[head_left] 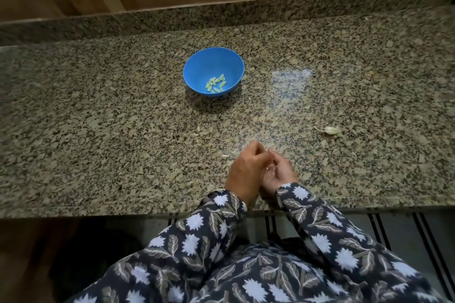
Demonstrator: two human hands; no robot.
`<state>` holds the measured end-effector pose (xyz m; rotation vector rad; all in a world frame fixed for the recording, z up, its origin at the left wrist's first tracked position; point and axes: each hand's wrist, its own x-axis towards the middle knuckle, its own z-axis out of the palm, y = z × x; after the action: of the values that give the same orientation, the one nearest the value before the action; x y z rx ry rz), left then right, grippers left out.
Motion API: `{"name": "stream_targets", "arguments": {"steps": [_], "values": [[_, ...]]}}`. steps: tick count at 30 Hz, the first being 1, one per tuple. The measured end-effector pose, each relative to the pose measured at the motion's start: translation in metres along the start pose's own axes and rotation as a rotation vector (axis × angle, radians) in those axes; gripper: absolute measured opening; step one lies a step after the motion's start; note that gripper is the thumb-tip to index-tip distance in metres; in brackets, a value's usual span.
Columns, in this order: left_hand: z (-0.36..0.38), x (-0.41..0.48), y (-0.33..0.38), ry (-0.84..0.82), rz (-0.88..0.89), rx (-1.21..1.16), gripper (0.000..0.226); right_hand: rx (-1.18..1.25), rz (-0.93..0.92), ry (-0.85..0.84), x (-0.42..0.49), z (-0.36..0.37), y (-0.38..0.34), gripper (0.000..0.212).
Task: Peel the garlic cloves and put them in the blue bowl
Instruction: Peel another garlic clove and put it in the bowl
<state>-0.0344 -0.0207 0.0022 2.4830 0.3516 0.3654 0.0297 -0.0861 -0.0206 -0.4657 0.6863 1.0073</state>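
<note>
A blue bowl [213, 59] stands on the granite counter ahead of me, with several pale peeled cloves [216, 83] lying in its bottom. My left hand [245, 172] and my right hand [279, 171] are pressed together near the counter's front edge, fingers curled round something small between them. What they hold is mostly hidden; only a small pale glint shows between the fingers. A garlic remnant with a thin stem [330, 130] lies on the counter to the right of my hands.
Small bits of garlic skin [195, 134] are scattered on the speckled granite counter [98, 130] left of my hands. A raised granite ledge [147, 22] and a wooden wall run along the back. The counter's front edge is just under my wrists.
</note>
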Motion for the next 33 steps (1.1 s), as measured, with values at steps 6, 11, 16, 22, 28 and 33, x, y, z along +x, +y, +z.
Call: {"name": "stream_targets", "arguments": {"steps": [6, 11, 16, 22, 28, 33], "values": [[-0.026, -0.019, -0.062, 0.056, 0.006, -0.047, 0.045, 0.06, -0.132, -0.021, -0.005, 0.002, -0.015, 0.034], [-0.02, -0.038, -0.105, -0.259, -0.111, 0.232, 0.075, 0.085, -0.282, -0.042, -0.017, -0.011, -0.045, 0.048], [0.025, 0.009, -0.059, -0.427, 0.112, 0.233, 0.07, 0.087, -0.408, 0.01, -0.032, -0.028, -0.057, 0.049], [0.029, 0.019, -0.065, -0.592, 0.707, 0.149, 0.058, 0.138, -0.484, 0.037, -0.034, -0.035, -0.055, 0.046], [-0.03, -0.028, -0.139, -0.495, 0.64, 0.142, 0.039, 0.012, -0.385, -0.019, -0.007, -0.012, -0.023, 0.041], [-0.056, -0.064, -0.166, -0.323, 0.454, 0.143, 0.033, -0.307, -0.201, -0.075, 0.002, 0.004, 0.008, 0.051]]}}
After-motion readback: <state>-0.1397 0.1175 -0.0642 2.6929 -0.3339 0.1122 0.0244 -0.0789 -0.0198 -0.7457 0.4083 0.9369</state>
